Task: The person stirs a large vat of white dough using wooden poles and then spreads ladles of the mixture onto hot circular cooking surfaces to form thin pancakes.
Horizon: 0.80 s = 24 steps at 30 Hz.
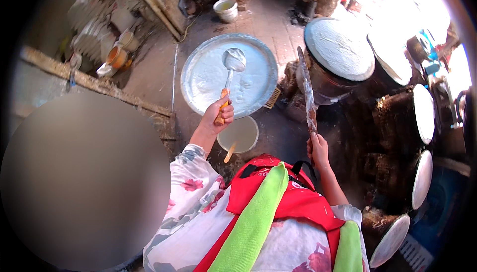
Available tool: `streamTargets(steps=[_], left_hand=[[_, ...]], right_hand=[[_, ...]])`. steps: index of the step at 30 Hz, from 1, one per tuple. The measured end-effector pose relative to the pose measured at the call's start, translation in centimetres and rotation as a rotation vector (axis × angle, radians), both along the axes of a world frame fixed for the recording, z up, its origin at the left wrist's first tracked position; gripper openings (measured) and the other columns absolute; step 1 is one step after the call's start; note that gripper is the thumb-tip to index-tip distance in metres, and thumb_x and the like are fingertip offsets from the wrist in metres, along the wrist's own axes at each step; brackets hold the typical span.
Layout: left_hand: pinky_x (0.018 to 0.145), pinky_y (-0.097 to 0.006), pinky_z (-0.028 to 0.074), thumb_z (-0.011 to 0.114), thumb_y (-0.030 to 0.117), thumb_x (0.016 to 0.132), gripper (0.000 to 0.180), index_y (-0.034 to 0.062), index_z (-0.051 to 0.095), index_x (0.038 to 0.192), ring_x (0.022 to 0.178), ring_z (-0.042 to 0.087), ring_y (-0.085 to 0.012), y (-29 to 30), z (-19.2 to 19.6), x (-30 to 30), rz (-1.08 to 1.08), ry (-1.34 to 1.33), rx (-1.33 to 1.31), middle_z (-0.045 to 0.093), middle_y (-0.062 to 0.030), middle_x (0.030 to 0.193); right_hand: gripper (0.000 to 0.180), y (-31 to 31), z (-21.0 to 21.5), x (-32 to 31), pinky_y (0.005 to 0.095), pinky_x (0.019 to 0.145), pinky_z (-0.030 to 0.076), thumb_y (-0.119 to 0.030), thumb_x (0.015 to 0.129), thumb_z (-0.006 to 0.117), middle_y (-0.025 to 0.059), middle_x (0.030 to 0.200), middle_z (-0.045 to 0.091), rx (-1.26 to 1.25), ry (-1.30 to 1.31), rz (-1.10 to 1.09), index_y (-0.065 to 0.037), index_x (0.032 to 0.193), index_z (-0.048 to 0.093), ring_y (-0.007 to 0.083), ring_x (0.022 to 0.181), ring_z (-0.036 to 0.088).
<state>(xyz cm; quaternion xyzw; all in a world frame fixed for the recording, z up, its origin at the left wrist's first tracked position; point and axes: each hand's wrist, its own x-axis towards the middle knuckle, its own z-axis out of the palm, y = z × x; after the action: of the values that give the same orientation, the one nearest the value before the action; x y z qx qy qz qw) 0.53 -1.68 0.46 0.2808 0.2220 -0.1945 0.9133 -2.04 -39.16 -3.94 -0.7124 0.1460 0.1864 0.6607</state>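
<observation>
My left hand [216,116] is closed around the orange-brown handle of a ladle [233,60], whose bowl is coated in white batter. The ladle's bowl is over a wide round basin [186,93] of white batter [211,68]; whether it touches the batter I cannot tell. In my right hand [317,150] is a long flat blade [307,90], pointing away from me and smeared with white. Just beyond that blade, a round griddle [340,48] spread with white batter rests on a dark drum-like stove.
A pale bucket [238,135] with a wooden-looking handle leaning out stands before the basin. More round white-topped stoves [424,114] curve down my right side. A white bucket [225,10] stands farther off. At left, a wooden beam [94,80] fronts piled containers. A large blurred disc covers the lower left.
</observation>
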Motion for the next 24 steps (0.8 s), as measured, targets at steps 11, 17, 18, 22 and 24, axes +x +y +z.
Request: streamTargets(steps=[11, 17, 18, 22, 24], left_hand=[[0.037, -0.022, 0.033, 0.047, 0.034, 0.096, 0.025, 0.0090, 0.049, 0.097, 0.040, 0.040, -0.0071, -24.1, 10.2, 8.3, -0.578, -0.138, -0.006, 0.039, 0.0042, 0.056], [0.039, -0.022, 0.037, 0.043, 0.032, 0.098, 0.027, 0.0079, 0.050, 0.108, 0.041, 0.041, -0.0063, -42.8, 10.4, 10.3, -0.893, -0.026, -0.169, 0.040, 0.0032, 0.059], [0.040, -0.022, 0.036, 0.043, 0.031, 0.098, 0.027, 0.0076, 0.050, 0.109, 0.042, 0.041, -0.0062, -45.7, 10.3, 10.3, -0.932, -0.014, -0.207, 0.040, 0.0032, 0.059], [0.039, -0.020, 0.032, 0.046, 0.028, 0.097, 0.025, 0.0050, 0.047, 0.107, 0.042, 0.038, -0.0050, -57.2, 10.5, 9.4, -1.123, 0.049, -0.259, 0.039, 0.0038, 0.060], [0.038, -0.019, 0.030, 0.047, 0.028, 0.096, 0.026, 0.0045, 0.047, 0.106, 0.041, 0.037, -0.0041, -62.3, 10.6, 9.0, -1.211, 0.064, -0.266, 0.039, 0.0042, 0.060]], right_hand=[[0.040, -17.4, 0.4, -4.2, 0.0232, 0.036, 0.033, -0.043, 0.096, 0.044, -0.0002, 0.055, 0.045, 0.202, 0.057, -0.496, -0.007, 0.080, 0.051, 0.0085, 0.039, 0.041], [0.019, -30.6, -1.4, -9.2, 0.0222, 0.037, 0.036, -0.023, 0.096, 0.048, 0.0008, 0.060, 0.048, 0.304, -0.030, -0.674, -0.005, 0.096, 0.051, 0.0085, 0.039, 0.042], [0.019, -32.5, -1.3, -10.2, 0.0222, 0.037, 0.036, -0.023, 0.096, 0.048, 0.0008, 0.060, 0.048, 0.303, -0.042, -0.690, -0.005, 0.096, 0.051, 0.0085, 0.039, 0.042], [0.019, -38.9, -1.3, -14.1, 0.0212, 0.036, 0.033, -0.018, 0.096, 0.044, -0.0011, 0.058, 0.046, 0.112, -0.048, -0.817, -0.004, 0.104, 0.054, 0.0062, 0.039, 0.041], [0.020, -41.1, -1.2, -15.8, 0.0208, 0.035, 0.032, -0.019, 0.097, 0.043, -0.0011, 0.058, 0.046, 0.039, -0.090, -0.876, -0.005, 0.106, 0.053, 0.0062, 0.039, 0.040]])
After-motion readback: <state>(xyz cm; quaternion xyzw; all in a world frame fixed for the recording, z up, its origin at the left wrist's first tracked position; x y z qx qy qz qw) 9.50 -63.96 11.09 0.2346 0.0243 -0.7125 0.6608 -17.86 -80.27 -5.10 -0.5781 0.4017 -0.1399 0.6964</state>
